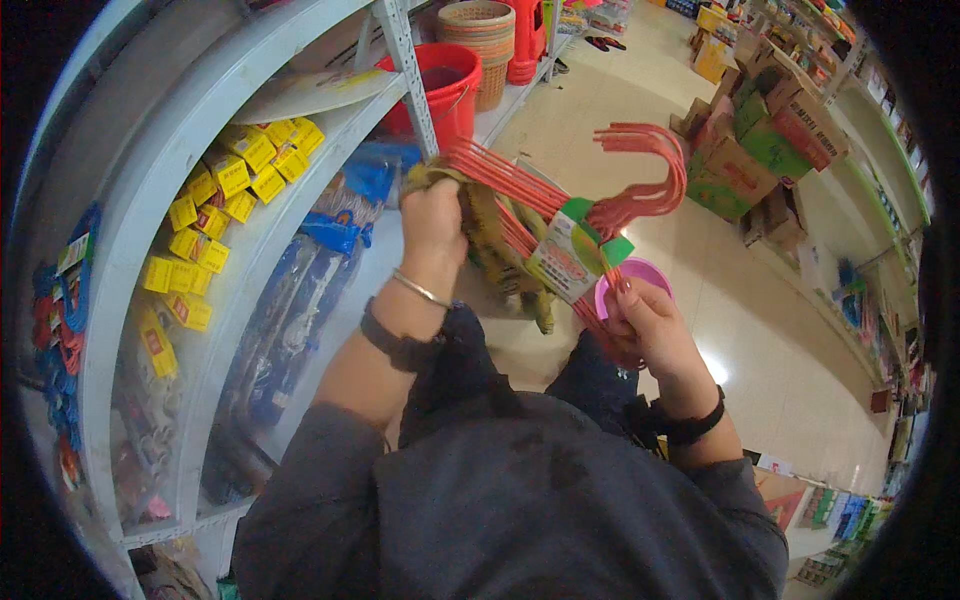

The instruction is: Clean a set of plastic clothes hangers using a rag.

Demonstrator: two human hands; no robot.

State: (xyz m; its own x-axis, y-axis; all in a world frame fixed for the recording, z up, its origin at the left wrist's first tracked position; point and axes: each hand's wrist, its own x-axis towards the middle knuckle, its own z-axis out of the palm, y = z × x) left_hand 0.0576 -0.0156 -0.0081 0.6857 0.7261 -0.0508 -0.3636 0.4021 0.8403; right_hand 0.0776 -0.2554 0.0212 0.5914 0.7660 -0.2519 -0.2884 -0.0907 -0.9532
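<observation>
A bundle of red wire clothes hangers (pixel 517 178) slants across in front of me, its hooks gathered at the upper right. A green and white card sleeve (pixel 561 259) with printing wraps the middle of the bundle. My right hand (pixel 651 319) grips the hangers near their lower right end, thumb on top. In my left hand (pixel 435 221) is a bunched yellow-green and brown cloth (pixel 491 225), held against the left end of the hangers. The cloth hangs down behind them; my left fingertips are hidden.
Metal shelving (pixel 412 75) on my left bears yellow boxes (pixel 232 176), a red bucket (pixel 448 97) and stacked woven-look baskets (pixel 480 56). A pink plastic container (pixel 654 274) is below my right hand. Cardboard cartons (pixel 739 169) stand by the right-hand shelves, across the tiled floor (pixel 750 300).
</observation>
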